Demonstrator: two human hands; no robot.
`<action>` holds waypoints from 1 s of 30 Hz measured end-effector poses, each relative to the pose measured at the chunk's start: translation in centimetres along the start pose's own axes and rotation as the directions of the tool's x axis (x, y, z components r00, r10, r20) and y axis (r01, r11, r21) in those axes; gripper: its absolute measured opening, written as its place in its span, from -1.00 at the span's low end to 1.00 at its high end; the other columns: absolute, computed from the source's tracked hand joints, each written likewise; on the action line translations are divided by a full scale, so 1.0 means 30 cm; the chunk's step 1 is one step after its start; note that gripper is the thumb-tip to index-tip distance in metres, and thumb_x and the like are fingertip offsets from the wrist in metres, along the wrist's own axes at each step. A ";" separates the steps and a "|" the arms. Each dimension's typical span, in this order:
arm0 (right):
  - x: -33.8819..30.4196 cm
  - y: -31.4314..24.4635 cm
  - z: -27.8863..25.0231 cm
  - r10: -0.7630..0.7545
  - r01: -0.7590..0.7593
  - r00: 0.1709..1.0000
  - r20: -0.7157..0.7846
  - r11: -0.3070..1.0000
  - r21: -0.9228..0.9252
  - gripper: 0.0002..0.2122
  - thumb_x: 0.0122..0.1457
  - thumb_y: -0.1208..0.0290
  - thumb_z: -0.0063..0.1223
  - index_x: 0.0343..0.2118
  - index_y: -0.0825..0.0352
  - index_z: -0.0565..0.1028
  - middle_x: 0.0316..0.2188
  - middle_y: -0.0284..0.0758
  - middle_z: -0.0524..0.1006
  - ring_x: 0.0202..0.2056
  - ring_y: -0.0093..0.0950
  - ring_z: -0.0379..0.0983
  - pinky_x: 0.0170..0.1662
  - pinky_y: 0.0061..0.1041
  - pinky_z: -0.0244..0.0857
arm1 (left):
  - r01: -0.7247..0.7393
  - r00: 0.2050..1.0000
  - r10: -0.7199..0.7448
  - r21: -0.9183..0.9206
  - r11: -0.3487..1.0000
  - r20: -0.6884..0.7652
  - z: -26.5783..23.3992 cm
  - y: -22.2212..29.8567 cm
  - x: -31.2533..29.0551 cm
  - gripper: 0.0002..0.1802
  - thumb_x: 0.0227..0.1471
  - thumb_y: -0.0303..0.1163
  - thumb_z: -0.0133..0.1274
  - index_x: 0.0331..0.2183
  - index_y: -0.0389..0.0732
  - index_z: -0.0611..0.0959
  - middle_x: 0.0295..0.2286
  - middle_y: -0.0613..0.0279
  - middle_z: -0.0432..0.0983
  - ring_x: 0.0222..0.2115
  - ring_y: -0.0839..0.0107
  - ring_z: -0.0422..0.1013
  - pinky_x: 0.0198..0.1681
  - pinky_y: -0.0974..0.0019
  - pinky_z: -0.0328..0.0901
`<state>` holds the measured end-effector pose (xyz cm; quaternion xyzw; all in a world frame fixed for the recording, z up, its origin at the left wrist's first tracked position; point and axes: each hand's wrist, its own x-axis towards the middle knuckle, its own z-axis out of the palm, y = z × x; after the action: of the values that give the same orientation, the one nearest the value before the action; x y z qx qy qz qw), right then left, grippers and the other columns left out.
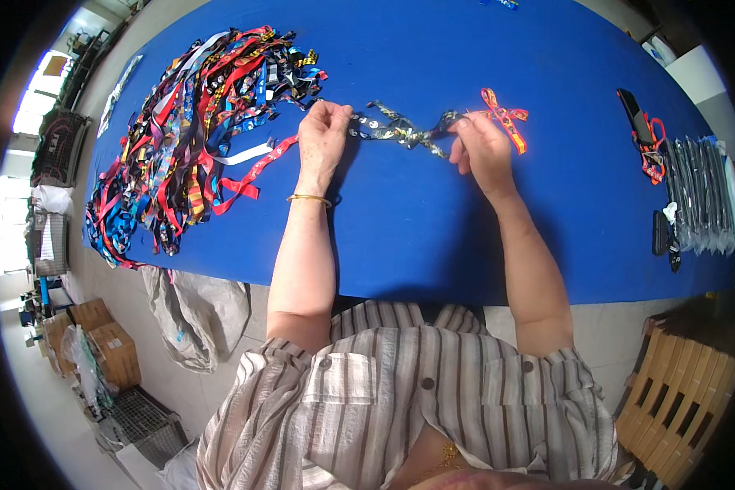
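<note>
Between my two hands stretches a dark patterned ribbon strap (412, 135), bunched into a knot or bow near its middle, just above the blue table. My left hand (325, 131) pinches its left end, fingers closed. My right hand (482, 145) is closed on a loop at its right end. Just beyond my right hand lies a red and yellow ribbon (508, 119) tied in a bow shape. Left of my left hand spreads a big tangled heap of colourful printed straps (196, 122). A red strap (253, 173) trails from it toward my left wrist.
The blue tabletop (400, 220) extends all around. At its right edge lie a row of plastic-wrapped dark packs (701, 194), a black phone-like object (630, 110) and red straps (652, 159). A pale sack (200, 314) and cardboard boxes (113, 353) stand on the floor at left.
</note>
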<state>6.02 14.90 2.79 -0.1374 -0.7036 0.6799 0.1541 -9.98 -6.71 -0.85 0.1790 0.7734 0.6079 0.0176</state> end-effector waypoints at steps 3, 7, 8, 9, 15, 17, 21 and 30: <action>-0.008 -0.003 0.009 0.025 -0.019 0.983 0.180 0.999 -0.033 -0.79 0.32 0.32 -0.07 -0.29 0.35 0.53 -0.67 -0.40 0.47 -0.72 -0.71 0.26 -0.63 -0.70 0.14 | 0.196 0.979 -0.205 -0.260 0.945 -0.006 -0.035 0.005 0.009 -0.81 0.13 -0.32 0.19 -0.39 -0.23 0.58 -0.63 0.44 0.41 -0.58 0.69 0.30 -0.57 0.56 0.15; -0.051 -0.012 0.064 0.054 -0.040 0.904 0.424 0.998 -0.041 -0.82 0.30 0.42 -0.05 -0.19 0.36 0.56 -0.56 -0.38 0.55 -0.61 -0.69 0.39 -0.52 -0.67 0.29 | 0.238 0.971 -0.224 -0.480 0.844 0.087 -0.056 0.027 0.004 -0.83 0.14 -0.41 0.14 -0.26 -0.29 0.54 -0.52 0.28 0.49 -0.54 0.53 0.44 -0.49 0.44 0.38; -0.065 -0.017 0.075 0.087 -0.065 0.854 0.513 0.996 -0.060 -0.82 0.28 0.46 -0.03 -0.14 0.34 0.57 -0.49 -0.36 0.58 -0.53 -0.66 0.45 -0.42 -0.64 0.37 | 0.211 0.977 -0.190 -0.612 0.762 0.100 -0.049 0.031 0.002 -0.82 0.14 -0.45 0.12 -0.23 -0.31 0.52 -0.47 0.22 0.51 -0.51 0.48 0.48 -0.43 0.39 0.46; -0.085 -0.017 0.098 0.068 -0.071 0.829 0.555 0.997 -0.016 -0.83 0.25 0.47 0.02 -0.17 0.35 0.59 -0.48 -0.36 0.58 -0.50 -0.62 0.48 -0.38 -0.60 0.38 | 0.211 0.977 -0.190 -0.612 0.762 0.100 -0.051 0.028 0.002 -0.82 0.14 -0.45 0.12 -0.23 -0.31 0.52 -0.47 0.22 0.51 -0.51 0.48 0.48 -0.43 0.39 0.46; -0.115 -0.024 0.146 0.019 0.105 0.801 0.599 0.980 -0.172 -0.85 0.20 0.45 0.09 -0.23 0.36 0.60 -0.52 -0.37 0.57 -0.52 -0.59 0.49 -0.41 -0.56 0.37 | 0.256 0.917 0.026 -0.635 0.729 0.399 -0.009 0.077 -0.025 -0.82 0.18 -0.51 0.05 -0.15 -0.30 0.54 -0.36 0.20 0.54 -0.38 0.38 0.55 -0.24 0.28 0.50; -0.096 -0.007 0.135 0.170 -0.093 0.881 0.441 0.977 -0.190 -0.84 0.29 0.43 0.02 -0.18 0.39 0.56 -0.47 -0.37 0.57 -0.56 -0.66 0.44 -0.48 -0.64 0.34 | 0.312 0.863 -0.035 -0.479 0.820 0.503 0.016 0.129 -0.063 -0.77 0.18 -0.45 0.09 -0.13 -0.29 0.54 -0.35 0.20 0.54 -0.36 0.39 0.55 -0.19 0.33 0.45; -0.070 -0.009 0.126 0.217 -0.183 0.939 0.267 0.972 -0.147 -0.85 0.30 0.43 0.01 -0.24 0.40 0.55 -0.50 -0.38 0.55 -0.59 -0.68 0.41 -0.52 -0.66 0.30 | 0.350 0.678 -0.019 -0.300 0.887 0.735 0.044 0.181 -0.112 -0.56 0.07 -0.39 0.25 -0.04 -0.24 0.49 -0.30 0.26 0.52 -0.25 0.51 0.47 -0.14 0.41 0.37; -0.052 -0.007 0.103 0.101 -0.072 0.962 0.252 0.990 -0.123 -0.83 0.32 0.38 0.00 -0.26 0.38 0.54 -0.53 -0.44 0.52 -0.58 -0.72 0.38 -0.52 -0.70 0.26 | 0.217 0.733 -0.070 -0.135 0.967 0.676 0.059 0.186 -0.114 -0.67 0.08 -0.57 0.13 -0.07 -0.27 0.55 -0.33 0.32 0.51 -0.33 0.59 0.42 -0.24 0.50 0.34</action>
<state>6.21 11.43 2.86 -0.0870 -0.7483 0.6572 0.0233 -4.93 -4.99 3.32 0.3207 0.6607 0.5767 0.3578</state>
